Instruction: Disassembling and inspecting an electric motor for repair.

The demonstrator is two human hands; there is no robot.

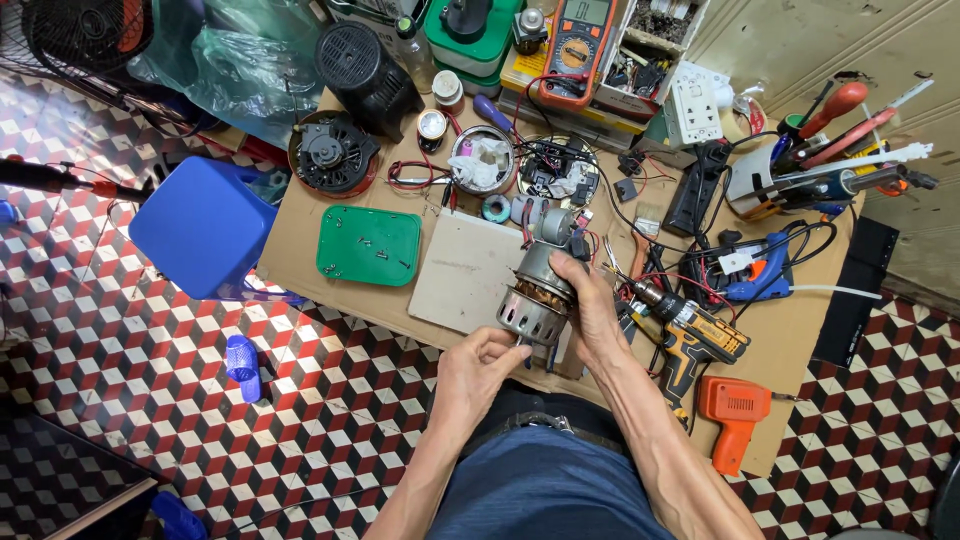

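Note:
A grey metal electric motor (537, 292) with copper windings and a slotted round housing is held over the near edge of a low brown work board (300, 225). My right hand (588, 310) is wrapped round its right side. My left hand (482, 372) pinches at the motor's lower rim with its fingertips; whether a small tool is in those fingers I cannot tell.
On the board lie a green lid (368, 245), a pale flat panel (468, 272), a black fan motor (332, 152), a yellow-and-black cordless drill (690, 335), an orange drill (735, 410), a multimeter (577, 45), a blue glue gun (760, 272) and wires. A blue stool (203, 225) stands left on chequered floor.

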